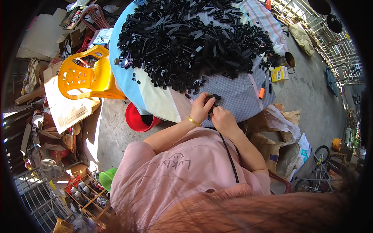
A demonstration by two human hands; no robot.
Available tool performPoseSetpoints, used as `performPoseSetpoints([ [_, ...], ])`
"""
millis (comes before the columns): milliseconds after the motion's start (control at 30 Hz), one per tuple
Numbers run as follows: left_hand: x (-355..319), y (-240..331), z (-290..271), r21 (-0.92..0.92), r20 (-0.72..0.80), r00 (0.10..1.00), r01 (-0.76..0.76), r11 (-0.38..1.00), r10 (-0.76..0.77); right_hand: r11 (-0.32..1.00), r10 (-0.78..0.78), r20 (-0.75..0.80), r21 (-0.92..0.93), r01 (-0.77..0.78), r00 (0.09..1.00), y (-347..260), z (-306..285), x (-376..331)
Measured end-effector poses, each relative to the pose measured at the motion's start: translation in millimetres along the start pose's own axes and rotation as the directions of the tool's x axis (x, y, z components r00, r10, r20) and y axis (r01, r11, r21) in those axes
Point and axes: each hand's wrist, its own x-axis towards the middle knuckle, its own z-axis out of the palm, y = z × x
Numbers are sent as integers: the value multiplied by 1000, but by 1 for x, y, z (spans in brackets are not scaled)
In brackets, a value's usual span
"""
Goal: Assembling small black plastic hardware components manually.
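My left hand [199, 108], with a gold bracelet at the wrist, is closed on a small black plastic piece [215, 96] at the near edge of the round table. Beside it my right hand [225, 120] is closed, its fingertips against the underside of the same dark work; exactly what they pinch is hidden. A large heap of small black plastic pieces [182, 50] covers most of the cloth-covered table [233, 93] beyond my hands. A few loose bits lie at the heap's near edge.
Right of my hands lie an orange-handled screwdriver [262, 92], a black pen [270, 80] and a yellow box [279, 73]. A red bucket [136, 120] and a yellow plastic chair [91, 75] stand left. A black cord [229, 155] runs down my shirt. Paper sacks [272, 143] sit right.
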Motion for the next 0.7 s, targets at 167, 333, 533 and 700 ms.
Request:
performPoseSetpoints([
  [167, 14, 0, 8, 164, -116, 993, -16, 986, 36, 912, 164, 167, 350, -214, 972, 6, -4, 3],
  [333, 27, -28, 4, 532, 86, 949, -301, 791, 303, 877, 389, 184, 227, -424, 903, 97, 14, 18],
  [533, 25, -16, 22, 687, 390, 884, -465, 558, 257, 805, 548, -300, -66, -590, 781, 173, 30, 52],
  [700, 97, -22, 12, 833, 271, 818, -464, 303, 507, 791, 550, -316, -99, -604, 773, 184, 45, 59],
])
